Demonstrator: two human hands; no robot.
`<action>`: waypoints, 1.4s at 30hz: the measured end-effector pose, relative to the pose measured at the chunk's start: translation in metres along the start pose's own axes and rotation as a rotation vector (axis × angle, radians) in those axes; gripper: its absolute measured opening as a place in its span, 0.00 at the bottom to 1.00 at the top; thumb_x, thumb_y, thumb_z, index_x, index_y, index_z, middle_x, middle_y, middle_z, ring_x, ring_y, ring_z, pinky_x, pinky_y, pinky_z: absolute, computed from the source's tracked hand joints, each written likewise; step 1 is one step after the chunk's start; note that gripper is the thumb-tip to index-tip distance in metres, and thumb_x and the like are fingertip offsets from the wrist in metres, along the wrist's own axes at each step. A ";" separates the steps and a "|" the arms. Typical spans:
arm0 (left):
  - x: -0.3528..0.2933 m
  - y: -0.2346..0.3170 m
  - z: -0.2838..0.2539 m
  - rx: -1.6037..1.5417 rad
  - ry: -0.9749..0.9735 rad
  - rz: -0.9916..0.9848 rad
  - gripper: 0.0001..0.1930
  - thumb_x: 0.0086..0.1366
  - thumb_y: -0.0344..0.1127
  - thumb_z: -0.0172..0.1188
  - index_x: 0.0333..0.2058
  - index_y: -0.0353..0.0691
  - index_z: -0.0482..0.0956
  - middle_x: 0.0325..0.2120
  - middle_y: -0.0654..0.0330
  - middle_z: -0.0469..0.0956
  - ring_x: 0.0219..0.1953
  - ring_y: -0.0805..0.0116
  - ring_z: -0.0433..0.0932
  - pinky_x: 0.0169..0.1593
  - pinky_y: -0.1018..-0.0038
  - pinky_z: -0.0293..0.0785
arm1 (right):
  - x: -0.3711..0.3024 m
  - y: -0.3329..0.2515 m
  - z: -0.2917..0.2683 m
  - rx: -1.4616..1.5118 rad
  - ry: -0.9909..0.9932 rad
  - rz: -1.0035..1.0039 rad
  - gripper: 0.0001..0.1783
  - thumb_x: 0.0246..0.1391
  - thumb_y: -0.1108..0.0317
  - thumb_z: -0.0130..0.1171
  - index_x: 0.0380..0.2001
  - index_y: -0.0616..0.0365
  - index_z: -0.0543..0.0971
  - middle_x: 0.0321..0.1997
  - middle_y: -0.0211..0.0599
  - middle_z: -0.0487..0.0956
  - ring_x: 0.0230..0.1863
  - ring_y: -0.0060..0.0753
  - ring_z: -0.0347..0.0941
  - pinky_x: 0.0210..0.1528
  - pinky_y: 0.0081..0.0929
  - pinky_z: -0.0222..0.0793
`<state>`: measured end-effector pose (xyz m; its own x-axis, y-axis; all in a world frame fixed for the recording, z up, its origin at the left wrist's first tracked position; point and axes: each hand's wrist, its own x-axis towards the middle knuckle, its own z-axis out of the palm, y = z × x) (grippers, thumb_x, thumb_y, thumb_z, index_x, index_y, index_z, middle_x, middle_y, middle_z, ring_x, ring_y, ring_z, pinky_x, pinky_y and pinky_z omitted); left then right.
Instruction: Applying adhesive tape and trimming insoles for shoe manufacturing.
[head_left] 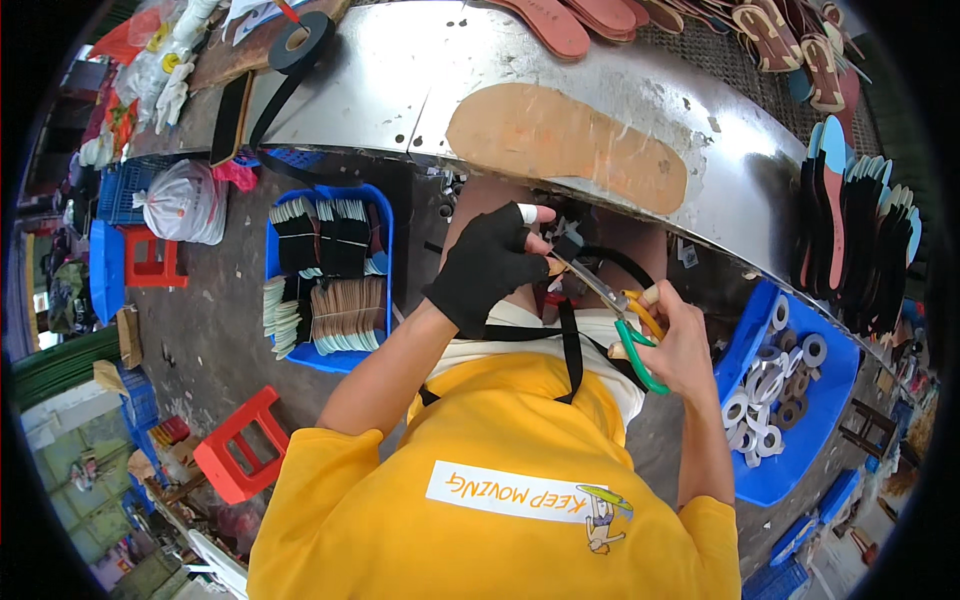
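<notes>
My left hand (488,262), in a black fingerless glove with white tape round one finger, is over my lap. Its fingertips close on the end of a black strip (622,262), which curves away to the right. The scissors (600,287) have one green and one yellow handle and are in my right hand (676,335), which is bare. Their metal blades point up and left, with the tips beside my left fingertips. Part of the strip's end is hidden by the fingers and blades.
A metal-topped bench (380,85) curves across ahead, bearing a black tape roll (300,45), pink insoles (545,22) and stacked insoles (845,220). Blue bins stand either side: bundled insoles (345,315) left, white tape rolls (770,385) right. A red stool (240,445) is lower left.
</notes>
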<state>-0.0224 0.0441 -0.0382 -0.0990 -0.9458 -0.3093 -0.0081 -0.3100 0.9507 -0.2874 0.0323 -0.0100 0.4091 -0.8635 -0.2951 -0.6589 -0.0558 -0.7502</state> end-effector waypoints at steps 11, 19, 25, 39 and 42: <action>-0.004 0.007 -0.003 -0.106 -0.058 -0.030 0.09 0.57 0.26 0.64 0.37 0.36 0.81 0.27 0.62 0.81 0.34 0.77 0.79 0.40 0.80 0.75 | 0.025 0.005 -0.065 -0.153 0.394 0.048 0.26 0.39 0.65 0.73 0.37 0.62 0.70 0.27 0.41 0.75 0.27 0.32 0.69 0.33 0.26 0.65; 0.011 0.025 -0.023 -0.105 0.214 0.271 0.09 0.56 0.24 0.65 0.38 0.37 0.81 0.31 0.64 0.80 0.34 0.78 0.77 0.42 0.81 0.73 | 0.139 -0.020 -0.075 -0.340 0.660 -0.374 0.17 0.46 0.68 0.66 0.41 0.62 0.78 0.37 0.44 0.79 0.36 0.42 0.77 0.41 0.32 0.71; 0.023 0.040 -0.027 -0.053 0.336 0.367 0.16 0.62 0.26 0.58 0.49 0.37 0.75 0.36 0.62 0.78 0.37 0.74 0.76 0.43 0.77 0.73 | 0.277 -0.114 -0.007 -0.355 0.650 -0.629 0.18 0.45 0.62 0.66 0.38 0.61 0.78 0.39 0.46 0.79 0.43 0.45 0.75 0.43 0.40 0.72; 0.107 0.053 -0.096 -0.453 0.432 0.167 0.12 0.64 0.33 0.57 0.44 0.38 0.79 0.23 0.68 0.73 0.18 0.82 0.64 0.22 0.82 0.61 | 0.301 -0.133 -0.041 0.209 0.231 -0.304 0.37 0.34 0.54 0.72 0.45 0.71 0.78 0.34 0.39 0.82 0.35 0.23 0.77 0.39 0.22 0.71; 0.133 0.075 -0.090 -0.599 0.303 0.146 0.16 0.64 0.39 0.60 0.47 0.40 0.76 0.23 0.72 0.74 0.16 0.83 0.62 0.19 0.82 0.57 | 0.279 -0.150 -0.045 0.340 0.129 -0.350 0.32 0.41 0.64 0.69 0.48 0.73 0.75 0.33 0.36 0.79 0.32 0.19 0.73 0.36 0.17 0.68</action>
<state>0.0531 -0.1137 -0.0105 0.2260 -0.9402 -0.2548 0.5443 -0.0950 0.8335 -0.1027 -0.2232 0.0473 0.4736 -0.8781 0.0682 -0.2444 -0.2054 -0.9477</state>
